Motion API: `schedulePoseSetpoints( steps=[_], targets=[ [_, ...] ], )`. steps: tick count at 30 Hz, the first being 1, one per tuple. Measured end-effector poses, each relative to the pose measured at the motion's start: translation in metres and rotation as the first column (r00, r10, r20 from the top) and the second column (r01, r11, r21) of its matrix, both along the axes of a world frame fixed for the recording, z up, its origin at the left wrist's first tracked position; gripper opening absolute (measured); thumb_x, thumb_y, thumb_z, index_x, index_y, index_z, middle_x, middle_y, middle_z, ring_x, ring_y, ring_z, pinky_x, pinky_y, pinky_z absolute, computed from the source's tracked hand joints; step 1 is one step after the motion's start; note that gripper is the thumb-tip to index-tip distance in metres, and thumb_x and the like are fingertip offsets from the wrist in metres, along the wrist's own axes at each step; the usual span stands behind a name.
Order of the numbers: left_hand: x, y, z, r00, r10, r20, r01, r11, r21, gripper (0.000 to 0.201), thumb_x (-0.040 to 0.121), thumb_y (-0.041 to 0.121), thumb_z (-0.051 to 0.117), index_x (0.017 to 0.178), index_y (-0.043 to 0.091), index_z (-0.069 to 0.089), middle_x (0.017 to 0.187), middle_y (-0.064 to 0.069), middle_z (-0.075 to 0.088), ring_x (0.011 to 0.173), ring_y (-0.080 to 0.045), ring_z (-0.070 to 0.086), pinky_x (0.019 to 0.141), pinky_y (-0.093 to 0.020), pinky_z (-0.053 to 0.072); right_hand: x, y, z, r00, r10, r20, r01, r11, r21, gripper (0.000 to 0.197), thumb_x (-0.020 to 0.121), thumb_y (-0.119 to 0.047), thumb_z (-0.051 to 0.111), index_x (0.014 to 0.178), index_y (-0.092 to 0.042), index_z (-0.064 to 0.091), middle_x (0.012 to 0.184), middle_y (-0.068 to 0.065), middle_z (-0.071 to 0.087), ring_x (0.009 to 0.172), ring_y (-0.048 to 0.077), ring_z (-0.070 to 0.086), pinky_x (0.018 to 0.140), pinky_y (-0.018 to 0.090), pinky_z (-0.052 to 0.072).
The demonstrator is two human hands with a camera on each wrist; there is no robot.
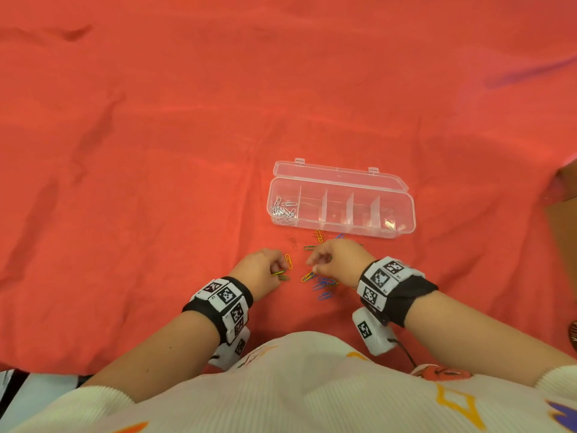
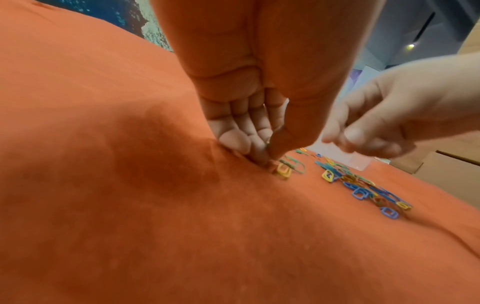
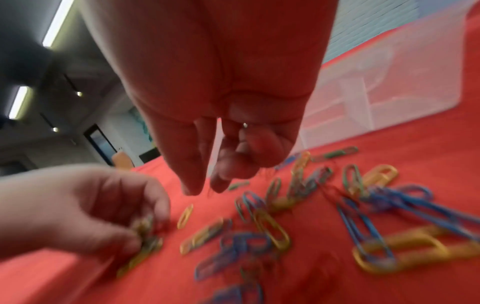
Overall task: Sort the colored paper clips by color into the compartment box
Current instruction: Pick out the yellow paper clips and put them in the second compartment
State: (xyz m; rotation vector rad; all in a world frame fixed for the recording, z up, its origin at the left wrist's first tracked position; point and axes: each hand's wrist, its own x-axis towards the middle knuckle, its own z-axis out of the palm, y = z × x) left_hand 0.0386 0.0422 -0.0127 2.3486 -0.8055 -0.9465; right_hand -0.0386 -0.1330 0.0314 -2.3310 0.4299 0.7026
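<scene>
Barely begun — silver clips (image 1: 282,210) in the compartment box's (image 1: 406,214) end cell, colored paper clips (image 1: 324,284) loose; left hand (image 1: 263,267) pinching some, right hand (image 1: 338,260) curled, grip unclear.

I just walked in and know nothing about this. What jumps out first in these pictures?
A bright red cloth fills the view, with a clear compartment box lying open in the middle, white clips in its leftmost cell. Nearer the person, colored paper clips lie scattered on the cloth. The left hand pinches a few clips, and the right hand hovers over the pile, fingers curled.
</scene>
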Motion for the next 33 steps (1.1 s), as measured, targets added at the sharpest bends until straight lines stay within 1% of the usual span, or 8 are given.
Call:
schedulePoseSetpoints(
  steps=[4,9,12,17,21,25,30,33],
  targets=[
    [0.003,-0.002,0.0,0.995,0.051,-0.08,-0.049,0.998,0.026,0.023,0.07,0.01,0.075,0.092,0.016,0.067,0.066,0.013,0.051,0.059,-0.005,0.049,0.062,-0.018,0.04,-0.007,0.008,-0.016,0.999,0.037,-0.028,-0.038,0.998,-0.049,0.023,0.079,-0.024,0.07,0.102,-0.019,0.067,0.087,-0.006,0.053,0.08,0.012,0.051,0.073,0.024,0.038],
    [0.006,-0.005,0.005,0.987,0.13,-0.096,-0.13,0.991,0.014,0.01,0.076,0.014,0.071,0.08,0.021,0.066,0.065,0.002,0.061,0.05,-0.006,0.055,0.061,-0.021,0.048,-0.012,0.011,-0.028,0.999,0.031,-0.021,-0.033,0.994,-0.106,0.011,0.078,-0.025,0.07,0.078,-0.024,0.059,0.09,-0.005,0.045,0.082,0.013,0.048,0.083,0.035,0.046],
    [0.008,-0.005,0.007,0.987,0.143,-0.068,-0.142,0.99,0.015,0.004,0.08,0.02,0.066,0.08,0.019,0.07,0.074,-0.007,0.071,0.057,-0.012,0.062,0.065,-0.026,0.051,-0.015,0.008,-0.026,0.999,0.026,-0.023,-0.028,0.995,-0.098,0.014,0.079,-0.021,0.068,0.074,-0.024,0.055,0.089,-0.005,0.045,0.08,0.012,0.047,0.076,0.028,0.041],
    [0.015,-0.01,0.01,0.996,0.029,0.087,-0.036,0.996,0.086,0.025,0.083,0.028,0.064,0.105,0.019,0.071,0.101,-0.011,0.063,0.101,-0.026,0.057,0.087,-0.035,0.045,-0.017,0.0,-0.02,0.996,-0.087,0.007,0.087,0.996,-0.015,0.011,0.08,-0.009,0.064,0.09,-0.013,0.067,0.073,-0.005,0.06,0.066,0.01,0.051,0.065,0.021,0.037],
    [0.015,-0.017,0.014,0.987,-0.015,0.159,-0.01,0.988,0.155,0.031,0.079,0.027,0.066,0.11,0.024,0.064,0.106,-0.004,0.066,0.104,-0.025,0.059,0.086,-0.035,0.046,-0.014,-0.005,-0.015,0.988,-0.153,0.01,0.153,0.988,0.003,0.02,0.084,-0.013,0.064,0.104,-0.014,0.069,0.091,0.006,0.069,0.053,0.003,0.045,0.071,0.025,0.046],
    [0.015,-0.028,0.018,0.969,-0.142,0.202,0.099,0.973,0.207,0.027,0.08,0.023,0.065,0.107,0.024,0.06,0.114,0.0,0.064,0.106,-0.022,0.059,0.083,-0.031,0.044,-0.014,-0.009,-0.007,0.985,-0.159,0.062,0.16,0.987,-0.012,0.013,0.085,-0.017,0.063,0.095,-0.016,0.07,0.075,-0.005,0.061,0.054,0.0,0.046,0.071,0.025,0.045],
    [0.022,-0.037,0.017,0.964,-0.221,0.15,0.173,0.944,0.282,0.022,0.082,0.016,0.062,0.102,0.025,0.061,0.11,0.003,0.065,0.105,-0.019,0.059,0.08,-0.031,0.042,-0.013,-0.011,0.0,0.978,-0.185,0.092,0.183,0.983,0.027,0.009,0.085,-0.019,0.061,0.089,-0.021,0.069,0.069,-0.01,0.059,0.055,0.008,0.054,0.049,0.016,0.044],
    [0.023,-0.04,0.016,0.953,-0.273,0.132,0.217,0.919,0.329,0.018,0.083,0.012,0.058,0.098,0.022,0.059,0.106,0.001,0.065,0.1,-0.02,0.059,0.077,-0.03,0.04,-0.011,-0.013,0.004,0.971,-0.218,0.095,0.21,0.973,0.091,0.007,0.085,-0.02,0.061,0.086,-0.024,0.066,0.084,-0.002,0.067,0.047,0.011,0.056,0.06,0.026,0.052]
  ],
)
